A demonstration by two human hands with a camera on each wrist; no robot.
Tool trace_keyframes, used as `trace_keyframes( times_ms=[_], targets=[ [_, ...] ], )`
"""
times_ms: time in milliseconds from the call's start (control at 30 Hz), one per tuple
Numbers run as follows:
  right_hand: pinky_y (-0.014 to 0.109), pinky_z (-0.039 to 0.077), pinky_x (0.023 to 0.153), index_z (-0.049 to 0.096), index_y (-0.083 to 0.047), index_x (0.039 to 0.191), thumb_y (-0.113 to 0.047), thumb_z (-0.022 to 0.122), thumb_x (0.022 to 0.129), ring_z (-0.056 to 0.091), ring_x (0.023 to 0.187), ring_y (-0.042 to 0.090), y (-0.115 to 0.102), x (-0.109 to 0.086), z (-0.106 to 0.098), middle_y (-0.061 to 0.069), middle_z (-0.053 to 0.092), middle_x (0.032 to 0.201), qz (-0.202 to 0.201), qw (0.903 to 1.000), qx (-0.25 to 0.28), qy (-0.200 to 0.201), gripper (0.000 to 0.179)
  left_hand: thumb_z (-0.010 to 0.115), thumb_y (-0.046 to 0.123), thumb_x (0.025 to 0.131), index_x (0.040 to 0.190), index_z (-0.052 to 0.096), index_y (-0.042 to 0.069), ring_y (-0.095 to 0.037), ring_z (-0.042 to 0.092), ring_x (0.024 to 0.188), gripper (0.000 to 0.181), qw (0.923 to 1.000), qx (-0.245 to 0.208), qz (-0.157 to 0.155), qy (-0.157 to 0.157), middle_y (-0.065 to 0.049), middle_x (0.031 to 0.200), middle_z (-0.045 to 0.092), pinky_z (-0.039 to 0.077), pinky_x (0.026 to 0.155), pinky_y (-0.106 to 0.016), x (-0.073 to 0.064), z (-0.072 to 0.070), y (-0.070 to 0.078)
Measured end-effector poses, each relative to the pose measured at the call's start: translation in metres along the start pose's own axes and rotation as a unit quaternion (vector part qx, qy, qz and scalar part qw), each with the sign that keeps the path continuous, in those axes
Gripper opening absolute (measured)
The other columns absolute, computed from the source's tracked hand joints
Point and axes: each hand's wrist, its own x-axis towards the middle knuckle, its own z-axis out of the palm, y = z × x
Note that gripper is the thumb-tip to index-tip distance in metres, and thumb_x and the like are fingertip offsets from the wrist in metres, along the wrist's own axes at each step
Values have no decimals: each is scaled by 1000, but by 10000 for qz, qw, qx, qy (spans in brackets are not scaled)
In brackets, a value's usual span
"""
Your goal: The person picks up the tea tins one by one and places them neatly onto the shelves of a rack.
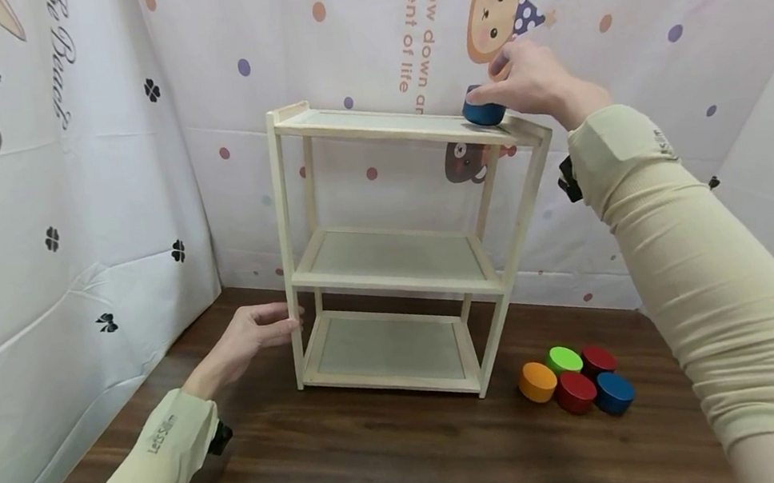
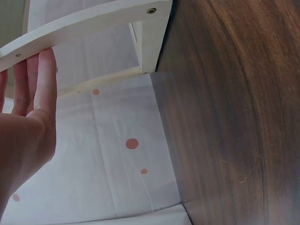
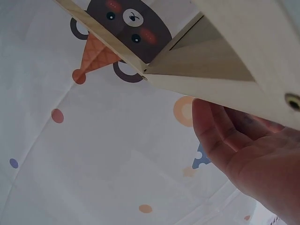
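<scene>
A small three-tier shelf [image 1: 404, 296] with a pale wooden frame and grey panels stands on the table. My left hand [image 1: 254, 338] holds its front left post low down, with fingertips showing past the post; in the left wrist view, the fingers [image 2: 45, 82] reach up to the frame. At the right end of the top tier, my right hand [image 1: 530, 79] pinches a blue cylindrical block [image 1: 484, 112] between thumb and fingers. From the right wrist, that hand [image 3: 248, 145] appears beyond the shelf's frame [image 3: 197, 89], which hides the block.
Right of the shelf, several cylindrical blocks are grouped on the dark wooden table [image 1: 400, 465]: orange [image 1: 538, 382], green [image 1: 564, 360], two red [image 1: 575, 392] and a blue one [image 1: 614, 393]. A printed white curtain [image 1: 207, 78] hangs close behind and along the sides.
</scene>
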Motion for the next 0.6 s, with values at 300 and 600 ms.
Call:
trace_keyframes(
  times_ms=[300,600],
  targets=[
    [53,39,106,38,2,143,-52,55,91,42,126,39,1,1,3,25,40,146,42,9999,-67,-124,76,68,20,90,133,51,-10,-7,66,104,54,10000,-59,37,0,4,116,67,57,91,-31,0,-1,-2],
    [55,36,110,39,4,142,-51,53,91,40,130,42,1,2,3,27,39,146,-74,9997,-195,-96,75,68,20,91,131,54,-8,-7,66,105,51,9999,4,97,34,0,120,67,57,92,-33,1,0,-2]
  ],
)
